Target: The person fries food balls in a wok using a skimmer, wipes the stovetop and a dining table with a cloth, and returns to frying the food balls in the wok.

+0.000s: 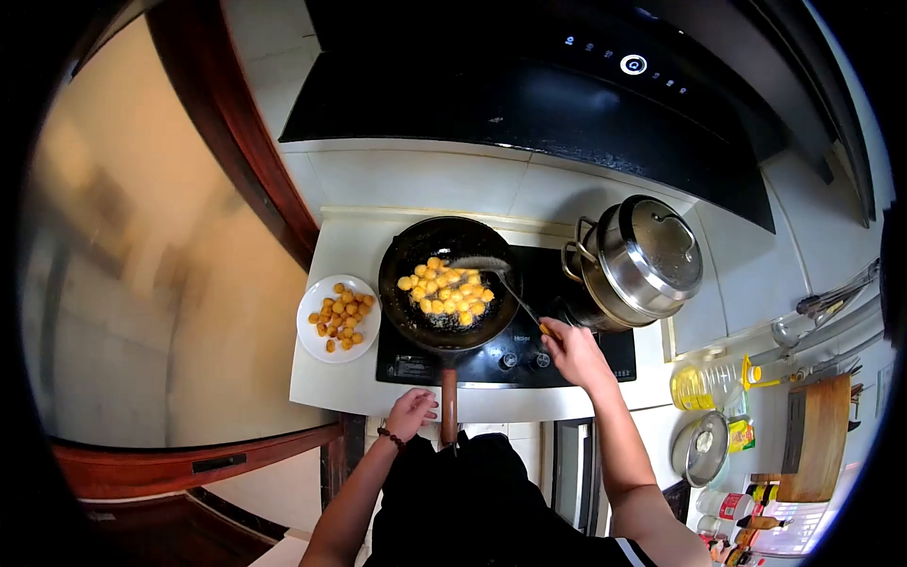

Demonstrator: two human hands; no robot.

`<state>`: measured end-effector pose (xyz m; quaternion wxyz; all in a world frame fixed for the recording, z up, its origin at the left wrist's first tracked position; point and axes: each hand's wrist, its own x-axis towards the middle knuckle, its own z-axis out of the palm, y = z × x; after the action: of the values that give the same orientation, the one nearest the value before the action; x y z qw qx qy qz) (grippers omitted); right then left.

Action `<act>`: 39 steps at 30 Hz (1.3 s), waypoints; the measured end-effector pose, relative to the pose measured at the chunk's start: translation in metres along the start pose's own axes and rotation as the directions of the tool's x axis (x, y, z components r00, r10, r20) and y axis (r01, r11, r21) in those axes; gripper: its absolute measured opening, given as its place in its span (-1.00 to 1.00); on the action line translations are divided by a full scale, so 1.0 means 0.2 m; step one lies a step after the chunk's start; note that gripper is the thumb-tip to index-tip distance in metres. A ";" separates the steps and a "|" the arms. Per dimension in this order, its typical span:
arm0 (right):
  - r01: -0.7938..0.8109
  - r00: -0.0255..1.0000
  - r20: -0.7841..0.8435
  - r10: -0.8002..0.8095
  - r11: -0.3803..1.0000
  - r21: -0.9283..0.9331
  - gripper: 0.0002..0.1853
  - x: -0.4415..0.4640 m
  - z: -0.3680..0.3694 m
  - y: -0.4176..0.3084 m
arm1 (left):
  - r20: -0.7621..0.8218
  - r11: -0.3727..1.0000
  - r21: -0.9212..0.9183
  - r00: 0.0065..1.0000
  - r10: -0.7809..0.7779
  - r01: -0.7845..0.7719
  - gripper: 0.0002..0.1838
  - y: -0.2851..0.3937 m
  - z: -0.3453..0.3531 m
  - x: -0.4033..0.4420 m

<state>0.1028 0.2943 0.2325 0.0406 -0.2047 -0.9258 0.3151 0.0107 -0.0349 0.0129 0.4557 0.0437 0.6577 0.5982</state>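
My right hand [574, 353] is closed around the handle of a metal skimmer [478, 264]. The skimmer's head lies in a black frying pan [402, 317], touching golden balls of food [452, 291] in bubbling oil. Close to the left side of the pan's brown handle [449, 397] is my left hand [413, 413], fingers loosely bent and holding nothing. A dark bead bracelet circles that wrist. On the counter left of the pan, a white plate [312, 342] bears several browner fried balls [341, 315].
The pan sits on a black cooktop [510, 373] with two knobs. A lidded steel steamer pot [652, 255] stands at its right. An oil jug [704, 386], a metal bowl [701, 449] and bottles occupy the right side. Overhead is a black range hood [529, 104].
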 end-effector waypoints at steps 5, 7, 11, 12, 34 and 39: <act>0.263 0.964 0.106 -0.245 0.936 -0.232 -0.67 0.25 -0.03 -0.06 | -0.013 1.000 0.004 1.000 -0.012 0.012 -0.71 0.02 0.01 0.00; 0.361 0.933 0.116 -0.341 0.891 -0.275 -0.66 0.33 -0.02 -0.09 | -0.025 1.000 -0.005 1.000 -0.004 0.004 -0.71 0.03 0.01 -0.02; 0.472 0.879 0.287 -0.380 0.777 -0.417 -0.63 0.47 0.00 -0.14 | -0.041 0.999 -0.020 0.998 0.038 -0.039 -0.72 0.00 -0.02 -0.03; 0.485 0.872 0.308 -0.382 0.761 -0.431 -0.63 0.48 0.00 -0.15 | -0.049 0.999 -0.025 0.998 0.038 -0.039 -0.72 0.00 -0.03 -0.04; 0.306 0.952 0.117 -0.283 0.891 -0.335 -0.69 0.46 -0.11 0.07 | -0.042 1.000 -0.020 0.999 0.000 -0.001 -0.70 -0.03 -0.07 -0.01; 0.276 0.961 0.105 -0.257 0.920 -0.278 -0.69 0.40 -0.07 0.08 | -0.030 1.000 -0.014 0.999 0.023 -0.024 -0.70 0.05 -0.06 -0.04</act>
<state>0.0391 0.3461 0.2296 0.0218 -0.0698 -0.9820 0.1742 0.0035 -0.0454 0.0231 0.4392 0.0393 0.6594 0.6089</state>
